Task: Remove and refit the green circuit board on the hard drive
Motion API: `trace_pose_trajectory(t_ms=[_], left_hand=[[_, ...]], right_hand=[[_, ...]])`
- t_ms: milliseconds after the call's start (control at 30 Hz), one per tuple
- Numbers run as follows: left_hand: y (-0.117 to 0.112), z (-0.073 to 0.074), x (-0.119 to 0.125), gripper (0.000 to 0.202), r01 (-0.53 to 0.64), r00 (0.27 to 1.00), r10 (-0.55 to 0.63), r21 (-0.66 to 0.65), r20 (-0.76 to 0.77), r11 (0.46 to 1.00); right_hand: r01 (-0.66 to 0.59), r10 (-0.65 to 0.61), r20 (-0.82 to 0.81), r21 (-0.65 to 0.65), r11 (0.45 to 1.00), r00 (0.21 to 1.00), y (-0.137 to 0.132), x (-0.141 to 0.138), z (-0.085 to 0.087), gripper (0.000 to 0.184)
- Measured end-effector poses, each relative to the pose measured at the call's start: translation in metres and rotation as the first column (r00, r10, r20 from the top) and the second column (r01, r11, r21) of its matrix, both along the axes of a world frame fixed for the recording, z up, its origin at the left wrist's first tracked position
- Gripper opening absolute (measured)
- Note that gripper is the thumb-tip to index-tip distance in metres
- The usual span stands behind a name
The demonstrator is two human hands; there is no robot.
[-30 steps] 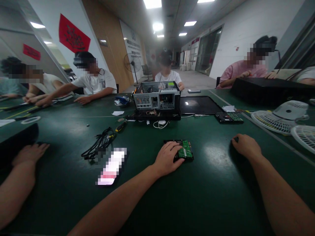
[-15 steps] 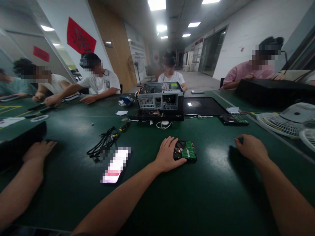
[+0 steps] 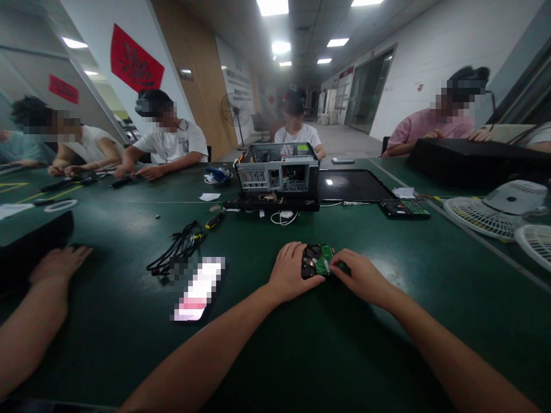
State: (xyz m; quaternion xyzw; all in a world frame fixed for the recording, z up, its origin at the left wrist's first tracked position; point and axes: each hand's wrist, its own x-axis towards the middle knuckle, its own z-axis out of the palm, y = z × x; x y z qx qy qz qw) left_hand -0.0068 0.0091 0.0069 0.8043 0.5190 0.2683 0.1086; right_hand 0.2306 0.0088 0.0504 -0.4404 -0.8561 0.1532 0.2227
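A hard drive (image 3: 317, 260) with its green circuit board facing up lies on the dark green table (image 3: 275, 350) in front of me. My left hand (image 3: 291, 272) grips its left side, fingers curled over the far edge and thumb at the near edge. My right hand (image 3: 362, 276) holds its right side, fingers closed on the edge. Both hands flank the drive, which rests on the table.
An open computer case (image 3: 278, 174) stands further back, with a black side panel (image 3: 350, 184) and a second drive (image 3: 403, 207) to its right. Black cables (image 3: 176, 248), a screwdriver (image 3: 214, 219) and a phone (image 3: 198, 288) lie left. Another person's hand (image 3: 58, 264) rests at left. White fan parts (image 3: 495, 209) sit at right.
My right hand moved left from the bare table to the drive's right side and closed on it. My left hand stayed on the drive.
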Motion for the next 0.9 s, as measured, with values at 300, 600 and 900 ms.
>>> trace_pose_trajectory(t_ms=[300,600,900], left_hand=[[0.000,-0.002,0.000,0.091,-0.001,1.000,0.001,0.012,0.005,1.000],[0.001,-0.003,0.000,0.092,-0.002,1.000,0.002,0.018,-0.003,1.000],[-0.001,0.001,0.000,0.088,-0.003,1.000,0.003,-0.016,-0.012,1.000]], right_hand=[[0.023,-0.022,0.050,-0.013,1.000,0.999,0.003,0.006,-0.003,0.013],[-0.019,0.020,0.032,-0.028,0.999,0.999,-0.001,0.002,0.002,0.011],[0.208,-0.229,-0.186,-0.127,0.970,0.955,0.003,0.025,0.018,0.022]])
